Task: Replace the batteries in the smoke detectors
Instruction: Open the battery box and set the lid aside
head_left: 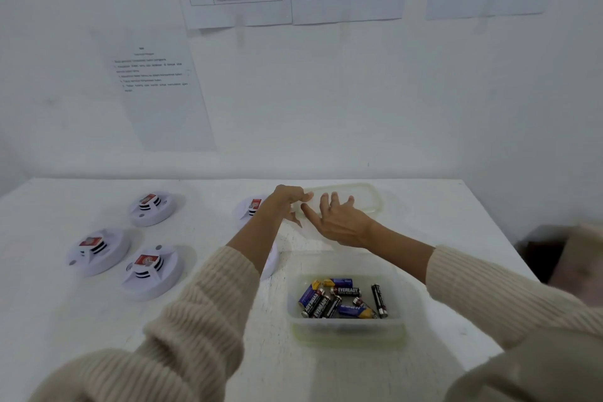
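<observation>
Batteries point(347, 290) lie jumbled in the open tub point(346, 331) toward the table's point(456, 222) front edge, nearest our right grip point(339, 222), whose fingers are spread over the lid point(362, 197). Our left grip point(290, 202) pinches that lid's left end, near the back edge.

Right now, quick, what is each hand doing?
Left hand: pinches the edge of the translucent lid.
Right hand: open, fingers spread over the lid, gripping nothing.
</observation>
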